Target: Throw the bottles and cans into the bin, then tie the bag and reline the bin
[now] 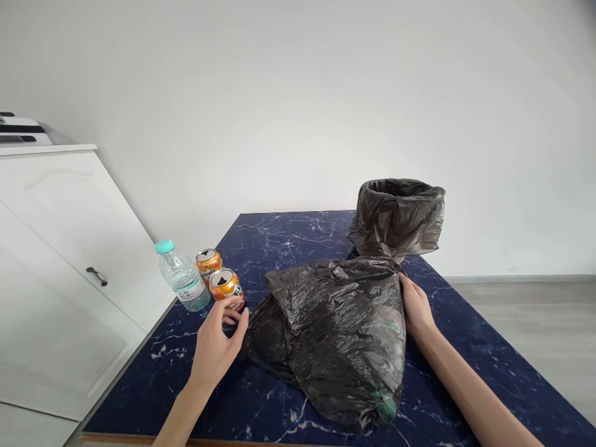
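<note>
My left hand (218, 341) is beside the nearer orange drink can (226, 284), its fingers curved and the thumb apart from them. Whether the fingertips touch the can is hard to tell. A second orange can (208, 264) stands just behind, and to its left is a clear plastic bottle (185, 279) with a turquoise cap. Across the middle of the table lies a black plastic bag (339, 329), with something green showing faintly through its lower right part. My right hand (416, 305) grips the bag's upper right edge; its fingertips are partly hidden by the plastic.
A bin lined with a black bag (398, 217) stands at the table's far right. The dark blue marbled table (288, 233) backs onto a white wall. On the left is a white cabinet (56, 261) with a white and black device (23, 131) on top.
</note>
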